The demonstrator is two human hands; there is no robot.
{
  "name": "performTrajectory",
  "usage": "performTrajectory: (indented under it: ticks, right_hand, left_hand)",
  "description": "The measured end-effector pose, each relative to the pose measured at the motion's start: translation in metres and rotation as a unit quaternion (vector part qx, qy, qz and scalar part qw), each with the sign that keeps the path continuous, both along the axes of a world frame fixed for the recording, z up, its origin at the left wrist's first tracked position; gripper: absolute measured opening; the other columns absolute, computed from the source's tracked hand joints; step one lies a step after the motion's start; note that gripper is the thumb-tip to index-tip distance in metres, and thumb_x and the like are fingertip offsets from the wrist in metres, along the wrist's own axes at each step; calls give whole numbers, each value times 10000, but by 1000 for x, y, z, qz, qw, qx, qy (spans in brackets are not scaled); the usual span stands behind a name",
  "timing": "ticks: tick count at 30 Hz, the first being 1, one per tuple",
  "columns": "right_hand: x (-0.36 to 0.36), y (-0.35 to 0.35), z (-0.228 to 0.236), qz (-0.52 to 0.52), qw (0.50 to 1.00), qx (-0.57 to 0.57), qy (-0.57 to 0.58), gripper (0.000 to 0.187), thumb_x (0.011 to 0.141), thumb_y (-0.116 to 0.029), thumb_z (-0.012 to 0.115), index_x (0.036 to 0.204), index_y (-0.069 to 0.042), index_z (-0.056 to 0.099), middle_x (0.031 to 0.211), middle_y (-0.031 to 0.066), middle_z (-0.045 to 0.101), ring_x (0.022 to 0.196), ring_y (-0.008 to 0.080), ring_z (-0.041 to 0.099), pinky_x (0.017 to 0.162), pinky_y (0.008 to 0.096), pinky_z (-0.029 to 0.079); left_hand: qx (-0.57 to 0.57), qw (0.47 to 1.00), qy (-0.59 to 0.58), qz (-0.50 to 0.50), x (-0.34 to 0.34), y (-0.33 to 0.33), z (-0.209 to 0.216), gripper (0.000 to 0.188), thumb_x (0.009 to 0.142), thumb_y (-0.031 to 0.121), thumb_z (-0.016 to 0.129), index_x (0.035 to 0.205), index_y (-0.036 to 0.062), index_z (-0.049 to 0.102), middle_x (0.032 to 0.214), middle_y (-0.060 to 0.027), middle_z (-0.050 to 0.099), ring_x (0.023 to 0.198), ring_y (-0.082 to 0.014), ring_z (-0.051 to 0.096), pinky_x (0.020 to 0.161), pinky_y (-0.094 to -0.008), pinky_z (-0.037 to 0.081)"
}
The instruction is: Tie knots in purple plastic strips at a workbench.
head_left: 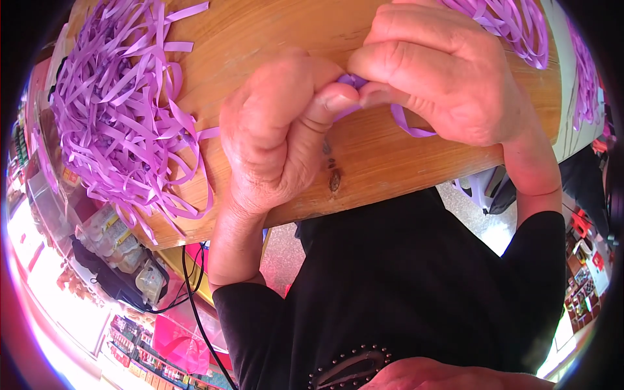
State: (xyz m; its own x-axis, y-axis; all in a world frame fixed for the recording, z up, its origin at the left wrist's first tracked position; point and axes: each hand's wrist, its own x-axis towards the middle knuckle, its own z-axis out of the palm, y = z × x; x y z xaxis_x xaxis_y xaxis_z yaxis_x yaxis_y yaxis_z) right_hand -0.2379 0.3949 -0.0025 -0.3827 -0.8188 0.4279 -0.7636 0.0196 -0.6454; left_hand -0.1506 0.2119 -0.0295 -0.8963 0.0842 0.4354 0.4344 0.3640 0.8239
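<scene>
A length of purple ribbon [353,80] is pinched between my two hands above the wooden table [364,162]. My left hand [276,123] is closed, its thumb pressing the ribbon against the curled forefinger. Close against it, my right hand [442,71] is also closed, thumb and fingertips meeting on the same ribbon. The ribbon looks bunched or folded where the fingertips come together; its exact shape there is hidden. One loop of ribbon [408,125] hangs below the right fingers.
A big tangled heap of purple ribbon pieces [123,117] covers the table's left side. Looped purple ribbons [510,26] lie at the far right, with more ribbon strands [585,78] beyond. A black cable [195,299] hangs off the left edge, near plastic packages [107,231].
</scene>
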Motion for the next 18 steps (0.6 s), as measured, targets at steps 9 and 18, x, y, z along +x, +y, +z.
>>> performTrajectory:
  ticks: [9,18]
  right_hand:
    - [13,1,-4,30,971,-18,-235,278,859,-222,651,779,37,588,603,43,474,502,117,459,442,248,338]
    - [10,3,9,21,717,165,-677,227,831,-227,695,845,-4,656,670,12,546,589,99,502,549,231,383]
  left_hand:
    - [-73,992,96,-45,3,-1,1,245,875,254,651,924,23,582,703,-65,564,556,-165,515,494,-268,403]
    - [-115,983,136,-34,9,-4,-8,261,850,252,674,936,27,576,694,-78,570,549,-186,533,475,-277,412]
